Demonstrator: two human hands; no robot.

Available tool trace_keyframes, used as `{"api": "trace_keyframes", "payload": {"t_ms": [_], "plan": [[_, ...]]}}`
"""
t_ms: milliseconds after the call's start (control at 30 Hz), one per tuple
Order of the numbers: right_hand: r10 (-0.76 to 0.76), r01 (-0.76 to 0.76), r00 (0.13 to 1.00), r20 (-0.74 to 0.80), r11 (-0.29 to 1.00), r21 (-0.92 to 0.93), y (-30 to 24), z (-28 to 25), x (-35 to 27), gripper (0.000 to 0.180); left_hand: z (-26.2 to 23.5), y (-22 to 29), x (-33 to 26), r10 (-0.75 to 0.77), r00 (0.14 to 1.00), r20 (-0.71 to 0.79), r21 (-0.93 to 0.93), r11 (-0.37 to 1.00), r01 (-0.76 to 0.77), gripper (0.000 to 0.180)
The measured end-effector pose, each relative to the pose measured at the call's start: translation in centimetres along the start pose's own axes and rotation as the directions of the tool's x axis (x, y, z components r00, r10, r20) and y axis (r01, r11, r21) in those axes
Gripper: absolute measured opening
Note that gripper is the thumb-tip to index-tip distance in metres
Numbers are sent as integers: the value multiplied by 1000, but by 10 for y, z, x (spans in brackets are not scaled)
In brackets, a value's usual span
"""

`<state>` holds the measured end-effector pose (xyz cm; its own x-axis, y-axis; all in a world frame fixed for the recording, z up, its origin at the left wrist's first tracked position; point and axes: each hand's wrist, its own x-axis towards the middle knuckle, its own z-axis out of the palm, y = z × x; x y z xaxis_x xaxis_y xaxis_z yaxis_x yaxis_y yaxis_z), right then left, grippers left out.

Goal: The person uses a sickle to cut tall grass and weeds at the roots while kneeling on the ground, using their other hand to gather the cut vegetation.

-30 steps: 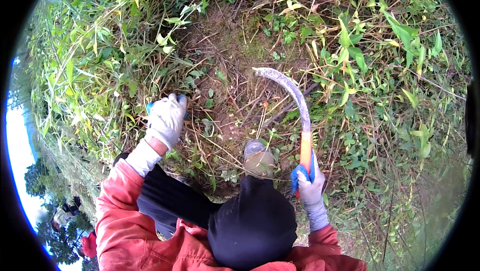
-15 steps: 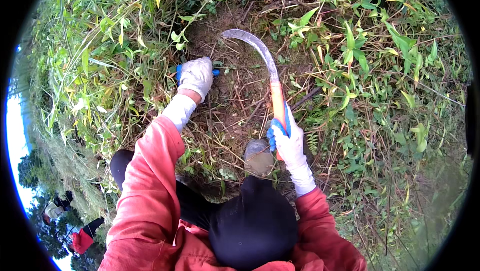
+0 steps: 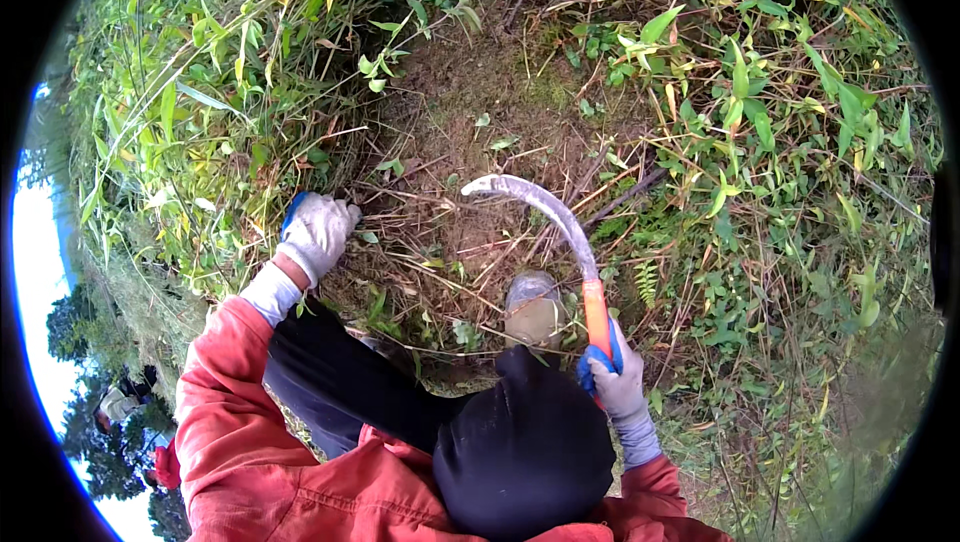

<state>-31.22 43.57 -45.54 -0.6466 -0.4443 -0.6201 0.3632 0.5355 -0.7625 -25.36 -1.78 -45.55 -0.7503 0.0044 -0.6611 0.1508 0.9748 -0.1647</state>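
My right hand (image 3: 619, 378), in a white glove with blue-coated fingers, grips the orange handle of a sickle (image 3: 574, 234). Its curved, worn blade arcs up and left over the cut stems, above the ground. On the left, my left hand (image 3: 318, 232), gloved the same way, is closed at the edge of the tall grass (image 3: 215, 192). Whatever its curled fingers may hold is hidden. Dry stalks and bare brown soil (image 3: 450, 102) lie between the two hands.
My boot (image 3: 533, 312) stands just below the blade, near my black-trousered knee (image 3: 525, 442). Dense leafy vines (image 3: 750, 242) cover the ground on the right. Another person (image 3: 120, 404) and a red garment (image 3: 165, 464) show at the far lower left.
My left hand has moved down and left to the grass edge. The right hand has drawn the sickle down and slightly right, toward my boot. More bare soil shows ahead.
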Motion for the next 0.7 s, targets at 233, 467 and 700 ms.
{"api": "trace_keyframes", "payload": {"t_ms": [233,467,700], "plan": [[-339,324,934,-113,937,-133,-85,44,137,58,-50,26,30,-206,875,-439,-414,910,7,53],[-288,288,957,31,936,-201,-62,52,109,60,-52,1,117,-273,962,3,-71,959,273,102],[-86,70,990,114,988,135,-77,60,121,58,-27,8,93,-179,983,-44,-65,982,176,27]]}}
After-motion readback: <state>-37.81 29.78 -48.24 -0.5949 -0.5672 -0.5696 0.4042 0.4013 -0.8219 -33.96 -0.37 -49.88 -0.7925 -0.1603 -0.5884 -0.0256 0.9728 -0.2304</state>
